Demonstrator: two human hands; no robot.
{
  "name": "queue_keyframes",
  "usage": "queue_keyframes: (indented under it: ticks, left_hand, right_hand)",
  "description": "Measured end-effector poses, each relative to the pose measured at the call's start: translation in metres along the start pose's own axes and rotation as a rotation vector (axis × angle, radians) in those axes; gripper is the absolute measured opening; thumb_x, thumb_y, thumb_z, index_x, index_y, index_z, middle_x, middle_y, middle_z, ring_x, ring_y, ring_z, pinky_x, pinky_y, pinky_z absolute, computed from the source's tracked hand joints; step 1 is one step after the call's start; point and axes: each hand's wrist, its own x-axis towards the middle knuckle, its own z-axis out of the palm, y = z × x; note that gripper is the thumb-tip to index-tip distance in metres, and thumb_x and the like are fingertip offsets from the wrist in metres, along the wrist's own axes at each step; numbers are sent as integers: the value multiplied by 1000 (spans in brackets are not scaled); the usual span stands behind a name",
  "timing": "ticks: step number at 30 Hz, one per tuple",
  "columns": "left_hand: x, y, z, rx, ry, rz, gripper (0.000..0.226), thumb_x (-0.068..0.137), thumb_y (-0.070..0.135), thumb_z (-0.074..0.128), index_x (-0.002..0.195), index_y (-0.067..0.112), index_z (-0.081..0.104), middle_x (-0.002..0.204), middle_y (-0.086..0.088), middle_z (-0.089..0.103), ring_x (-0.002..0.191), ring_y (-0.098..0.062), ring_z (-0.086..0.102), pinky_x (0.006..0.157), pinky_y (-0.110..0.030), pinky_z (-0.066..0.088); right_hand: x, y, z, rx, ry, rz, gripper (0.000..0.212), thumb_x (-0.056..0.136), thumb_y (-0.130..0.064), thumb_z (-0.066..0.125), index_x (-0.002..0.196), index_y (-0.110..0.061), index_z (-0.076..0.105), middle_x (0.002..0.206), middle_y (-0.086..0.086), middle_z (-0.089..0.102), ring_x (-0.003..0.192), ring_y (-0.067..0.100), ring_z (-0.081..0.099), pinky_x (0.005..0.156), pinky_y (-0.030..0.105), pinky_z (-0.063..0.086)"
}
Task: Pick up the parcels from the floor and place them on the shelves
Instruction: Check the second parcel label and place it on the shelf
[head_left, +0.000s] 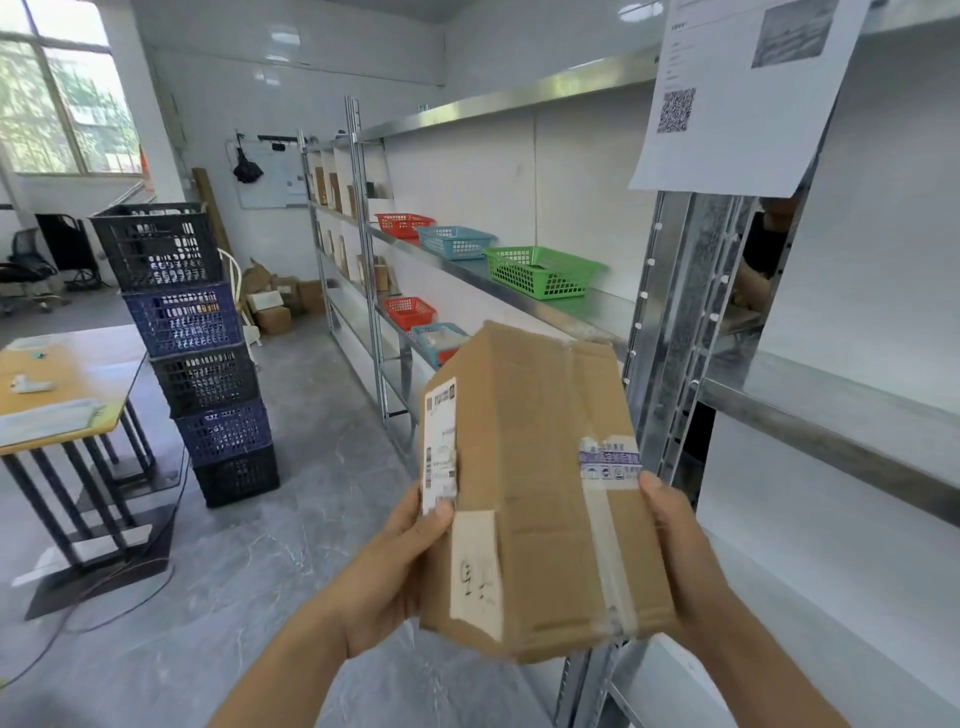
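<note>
I hold a brown cardboard parcel (535, 483) in front of me with both hands, above the floor. It has a white shipping label on its left side and clear tape with a blue-printed strip across its top. My left hand (395, 566) grips the left side, thumb on the label. My right hand (680, 545) grips the right side. Metal shelves (810, 410) stand just right of the parcel, and their boards run along the white wall.
Green (540, 270), blue (454, 241) and red baskets (402, 224) sit on the shelf ahead. A stack of black and blue crates (192, 353) stands on the floor at left, beside a yellow-topped table (57, 395). Cardboard boxes (272, 306) lie at the far wall. A printed paper (737, 98) hangs on the shelf post.
</note>
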Motion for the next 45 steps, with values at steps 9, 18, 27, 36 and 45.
queue_keyframes:
  ticks: [9, 18, 27, 36, 45]
  left_hand:
    - [-4, 16, 10, 81, 13, 1, 43, 97, 41, 54, 135, 61, 52, 135, 17, 71, 123, -17, 69, 95, -58, 58]
    - [0, 16, -5, 356, 8, 53, 57, 94, 41, 63, 143, 64, 43, 138, 23, 67, 118, -9, 70, 89, -48, 60]
    - [20, 29, 4, 73, 381, 249, 79, 64, 42, 93, 131, 14, 62, 121, -5, 77, 106, -23, 75, 81, -26, 60]
    - [26, 17, 9, 100, 256, 18, 35, 104, 55, 36, 136, 59, 51, 115, 9, 79, 116, -32, 70, 86, -59, 61]
    - [19, 34, -2, 153, 225, 167, 45, 97, 23, 62, 138, 43, 61, 118, 4, 80, 93, -12, 76, 78, -40, 60]
  right_hand:
    - [11, -1, -5, -346, 81, -259, 49, 112, -25, 33, 146, -58, 44, 142, -22, 55, 123, -6, 54, 100, 28, 49]
    - [17, -39, -17, -241, -42, -254, 98, 44, -94, 71, 135, -71, 43, 142, -20, 59, 122, 19, 64, 95, 61, 57]
    - [22, -48, -19, -34, -4, -230, 51, 69, -51, 83, 104, -24, 57, 123, 4, 66, 106, 25, 69, 73, 52, 62]
    - [20, -36, -20, -538, 68, -169, 61, 85, -72, 48, 143, -57, 48, 136, -26, 63, 131, 10, 56, 119, 46, 38]
    - [19, -46, -28, -325, 121, -292, 107, 56, -64, 85, 150, -55, 34, 128, 1, 69, 106, 26, 75, 87, 50, 61]
